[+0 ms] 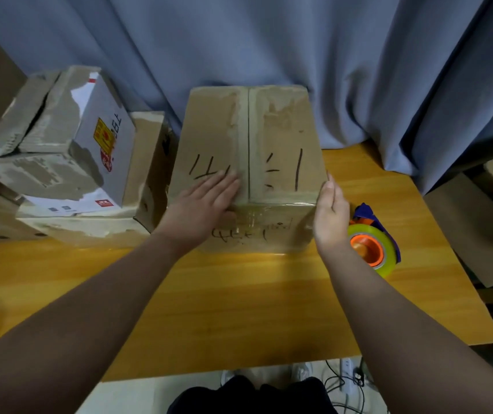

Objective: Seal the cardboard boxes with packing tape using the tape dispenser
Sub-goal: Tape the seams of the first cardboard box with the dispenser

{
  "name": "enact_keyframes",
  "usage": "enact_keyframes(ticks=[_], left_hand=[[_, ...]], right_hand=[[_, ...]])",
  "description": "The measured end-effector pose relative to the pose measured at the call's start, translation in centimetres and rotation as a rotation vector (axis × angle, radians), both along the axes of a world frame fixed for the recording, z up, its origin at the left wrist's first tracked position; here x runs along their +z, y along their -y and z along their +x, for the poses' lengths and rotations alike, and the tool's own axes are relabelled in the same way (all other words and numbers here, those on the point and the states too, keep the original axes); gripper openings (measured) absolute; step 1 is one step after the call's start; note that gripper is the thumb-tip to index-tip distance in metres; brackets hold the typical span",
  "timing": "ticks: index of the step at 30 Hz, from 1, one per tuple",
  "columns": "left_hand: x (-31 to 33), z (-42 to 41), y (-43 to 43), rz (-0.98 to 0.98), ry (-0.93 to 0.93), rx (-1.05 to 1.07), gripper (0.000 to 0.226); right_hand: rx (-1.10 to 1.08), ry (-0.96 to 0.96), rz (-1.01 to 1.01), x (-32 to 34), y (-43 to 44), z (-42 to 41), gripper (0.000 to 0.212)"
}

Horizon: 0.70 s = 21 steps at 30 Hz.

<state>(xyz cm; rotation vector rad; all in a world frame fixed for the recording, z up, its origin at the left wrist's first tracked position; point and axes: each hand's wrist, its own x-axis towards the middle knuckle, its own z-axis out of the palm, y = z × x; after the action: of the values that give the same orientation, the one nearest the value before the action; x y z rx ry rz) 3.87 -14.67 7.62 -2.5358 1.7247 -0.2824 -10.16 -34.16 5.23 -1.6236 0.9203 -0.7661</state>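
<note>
Left grip (209, 198) lies released, flat on the box (281, 130) top by its seam; right grip (330, 216), also released, touches the box's right edge near the tape dispenser (373, 249).

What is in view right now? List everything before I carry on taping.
centre box: one, brown with black marker writing, middle of table, flaps closed, clear tape over near edge
tape dispenser: one, blue body, orange hub, yellowish roll, on table right of centre box
stacked boxes: several, brown and white, worn, left of centre box
table: one, orange wood
curtain: one, blue-grey, behind table
side boxes: at least two, brown, beyond table's right edge
power strip: one, white, on floor with black cables
left hand: flat on centre box's top, beside the seam
right hand: fingers straight, against centre box's near right corner
</note>
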Motion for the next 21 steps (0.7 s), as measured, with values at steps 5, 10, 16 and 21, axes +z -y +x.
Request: enact_keyframes(ticks=[5,10,16,21], left_hand=[[-0.4,3.5,-5.8,-0.046,-0.093,0.087,0.062],[0.4,4.8,-6.4,0.029,-0.154,-0.026,0.083],[2.1,6.2,-6.5,0.112,-0.096,-0.154,0.079],[2.3,1.3,-3.2,0.003,-0.123,-0.39,0.071]], right_hand=[[-0.07,-0.002,-0.012,0.2,-0.4,0.3,0.042],[-0.293,-0.102,0.2,0.7,-1.6,1.4,0.059],[-0.297,-0.202,0.776,3.9,-6.7,3.3,0.104],[-0.229,-0.094,0.806,3.3,-10.1,4.7,0.086]])
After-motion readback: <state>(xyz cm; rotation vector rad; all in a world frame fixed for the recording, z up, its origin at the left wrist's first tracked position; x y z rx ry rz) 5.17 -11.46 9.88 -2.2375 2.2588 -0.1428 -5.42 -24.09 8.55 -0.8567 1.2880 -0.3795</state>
